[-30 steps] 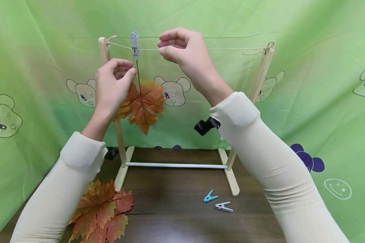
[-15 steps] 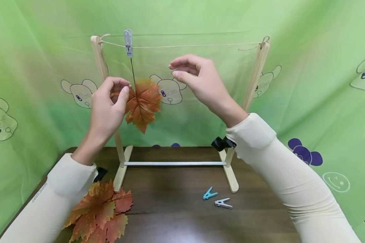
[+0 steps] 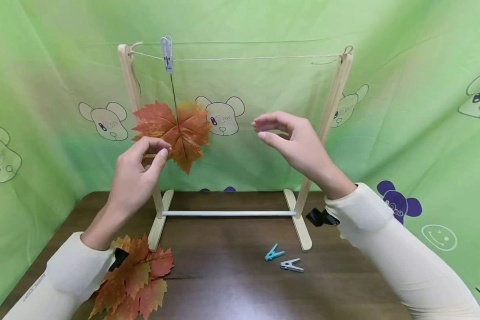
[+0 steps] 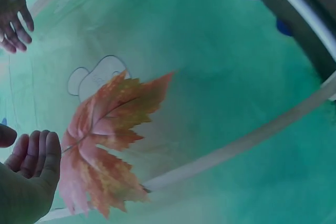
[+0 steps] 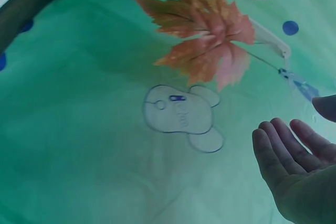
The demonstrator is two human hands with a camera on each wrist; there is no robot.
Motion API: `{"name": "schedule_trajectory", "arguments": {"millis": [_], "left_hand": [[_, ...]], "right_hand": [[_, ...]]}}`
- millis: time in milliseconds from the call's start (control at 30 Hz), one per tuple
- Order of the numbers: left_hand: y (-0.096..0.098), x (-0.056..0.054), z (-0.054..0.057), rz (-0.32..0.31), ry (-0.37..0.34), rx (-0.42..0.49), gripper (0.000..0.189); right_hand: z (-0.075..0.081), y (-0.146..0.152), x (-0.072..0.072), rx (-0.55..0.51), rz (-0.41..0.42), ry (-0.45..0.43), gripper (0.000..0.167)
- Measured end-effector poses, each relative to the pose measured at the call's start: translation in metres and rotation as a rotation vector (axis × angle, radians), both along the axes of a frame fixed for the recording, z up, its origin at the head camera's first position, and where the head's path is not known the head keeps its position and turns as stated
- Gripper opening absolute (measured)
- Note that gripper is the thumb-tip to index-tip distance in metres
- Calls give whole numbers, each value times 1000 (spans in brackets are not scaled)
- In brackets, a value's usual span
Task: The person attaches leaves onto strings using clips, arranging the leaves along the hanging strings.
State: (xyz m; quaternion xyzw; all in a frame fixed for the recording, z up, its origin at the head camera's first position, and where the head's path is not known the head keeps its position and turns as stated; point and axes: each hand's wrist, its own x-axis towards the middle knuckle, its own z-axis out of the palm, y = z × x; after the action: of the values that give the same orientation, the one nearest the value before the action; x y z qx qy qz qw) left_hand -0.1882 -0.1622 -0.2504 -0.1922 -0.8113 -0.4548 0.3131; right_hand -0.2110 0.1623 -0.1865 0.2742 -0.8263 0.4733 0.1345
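Note:
An orange-red artificial maple leaf (image 3: 180,129) hangs by its stem from a grey clothespin (image 3: 166,54) clipped on the string (image 3: 244,58). My left hand (image 3: 138,173) is in front of the leaf's lower left edge, its fingers loosely bent and holding nothing. In the left wrist view, the left hand (image 4: 31,174) appears beside the leaf (image 4: 105,140). My right hand (image 3: 296,140) hovers to the right of the leaf, below the string, with relaxed fingers and nothing in them. The right wrist view shows the right hand (image 5: 299,166) apart from the leaf (image 5: 210,35).
The string runs between two wooden posts (image 3: 338,95) joined by a white rod (image 3: 228,214). A blue clothespin (image 3: 274,253) and another grey clothespin (image 3: 291,265) lie on the dark table (image 3: 224,249). More maple leaves (image 3: 138,284) lie at the front left, partly behind the left sleeve.
Both hands have moved down from near the string, the right hand also moving right. More of the hanging leaf is uncovered. The clothespin and leaf stay on the string.

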Motion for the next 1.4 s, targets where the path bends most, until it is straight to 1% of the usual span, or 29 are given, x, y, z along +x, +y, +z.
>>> {"name": "schedule_trajectory", "arguments": {"millis": [200,400,567,767,1000,1233,1400], "left_hand": [[-11,8,-18,17,-47,-58,17],[-22,16,-37,26,-110,-149,16],[-29,21,-51,34,-142,-185,14],[-37,23,-65,8,-220,-248,11],[-45,25,-85,-28,-309,-299,9],[-46,25,-102,-81,-374,-311,10],[-46,24,-117,-106,-415,-327,11]], "right_hand": [[-21,15,9,45,-9,-23,27],[-42,31,18,66,-25,-51,27],[-59,45,23,93,-39,-74,26],[-81,57,28,108,-48,-120,26],[-99,69,31,151,-72,-163,25],[-120,77,28,161,-54,-201,25],[-134,80,26,170,-44,-211,25]]}}
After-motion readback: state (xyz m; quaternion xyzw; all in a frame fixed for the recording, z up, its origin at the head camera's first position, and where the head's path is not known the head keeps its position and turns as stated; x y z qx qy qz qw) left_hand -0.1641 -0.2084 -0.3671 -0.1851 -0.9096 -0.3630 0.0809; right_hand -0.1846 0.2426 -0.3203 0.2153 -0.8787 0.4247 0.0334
